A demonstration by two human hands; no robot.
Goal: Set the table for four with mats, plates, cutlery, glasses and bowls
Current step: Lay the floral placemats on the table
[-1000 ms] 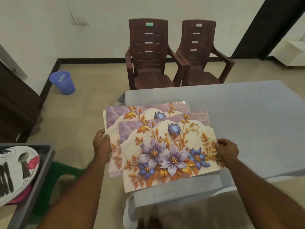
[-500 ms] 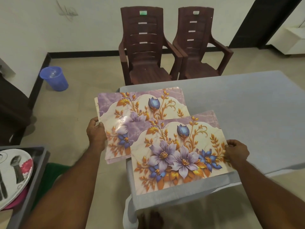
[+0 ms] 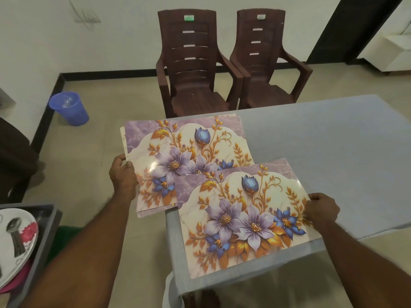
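Note:
One floral mat (image 3: 244, 221) with purple and blue flowers lies on the near left corner of the grey-clothed table (image 3: 322, 152). My right hand (image 3: 322, 211) pinches its right edge. My left hand (image 3: 122, 176) grips the left edge of a stack of matching mats (image 3: 186, 152), held partly over the table's left edge and farther back than the single mat. A white patterned plate (image 3: 15, 236) lies in a grey tray (image 3: 44, 236) at the lower left, with what looks like cutlery printed or lying on it.
Two brown plastic chairs (image 3: 191, 70) (image 3: 266, 63) stand side by side beyond the table's far edge. A blue bucket (image 3: 69, 108) sits on the tiled floor at the left wall. A dark doorway is at the upper right.
The single mat has slid right and toward me off the stack onto the table corner. The stack in my left hand has shifted back and left, so more of it shows.

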